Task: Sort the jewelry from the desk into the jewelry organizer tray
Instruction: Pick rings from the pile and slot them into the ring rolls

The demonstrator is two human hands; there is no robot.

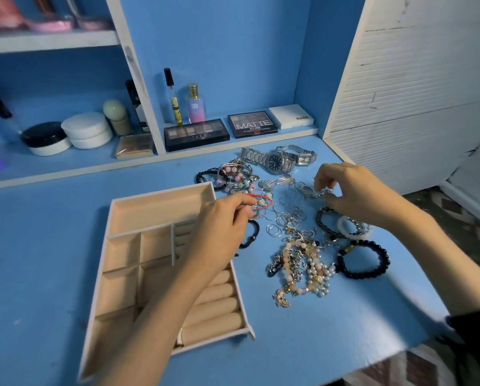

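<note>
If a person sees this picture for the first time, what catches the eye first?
Probably the tangled heap of jewelry on the blue desk, right of the beige organizer tray, whose visible compartments look empty. Both hands reach into the heap: the left hand pinches a red cord bracelet, the right hand a small silver piece.

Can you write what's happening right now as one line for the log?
left hand: pinches red cord bracelet | right hand: pinches silver piece in jewelry pile | organizer tray: under left forearm
</note>
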